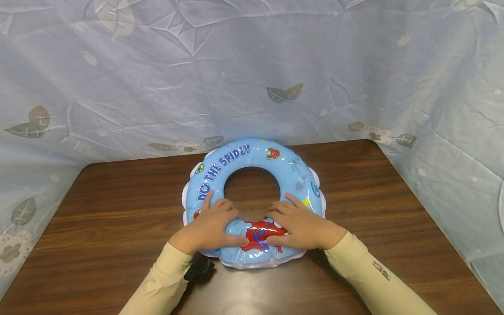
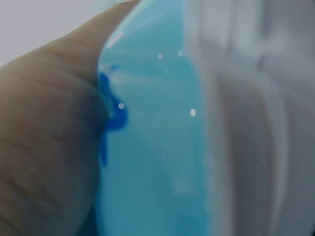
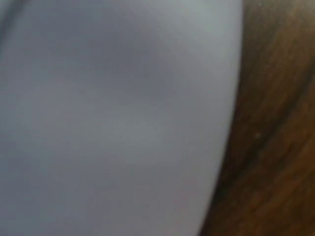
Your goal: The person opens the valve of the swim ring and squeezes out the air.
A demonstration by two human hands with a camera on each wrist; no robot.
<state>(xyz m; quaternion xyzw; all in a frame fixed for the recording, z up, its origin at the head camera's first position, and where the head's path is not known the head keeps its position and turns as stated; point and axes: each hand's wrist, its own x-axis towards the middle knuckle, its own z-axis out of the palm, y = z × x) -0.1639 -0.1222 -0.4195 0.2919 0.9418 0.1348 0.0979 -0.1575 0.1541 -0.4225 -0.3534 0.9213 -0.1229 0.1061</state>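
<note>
A blue inflatable swim ring [image 1: 252, 153] with a white scalloped edge lies on the brown table, printed with "DO THE SPIDEY" and a red figure. My left hand [image 1: 210, 225] grips its near left part, index finger along the top, other fingers bent over the inner edge, thumb across the front. Mirroring it, my right hand [image 1: 303, 223] holds the near right part, fingertips at the hole. The left wrist view has the ring's blue side [image 2: 152, 147] close up against the hand. White edge material [image 3: 118, 118] fills most of the blurred right wrist view.
The wood-grain table [image 1: 118, 218] extends on both sides of the ring. A pale grey-blue cloth with leaf prints [image 1: 236, 65] hangs behind and at the sides. Below the left wrist, a black device [image 1: 200, 267] shows beside the sleeve.
</note>
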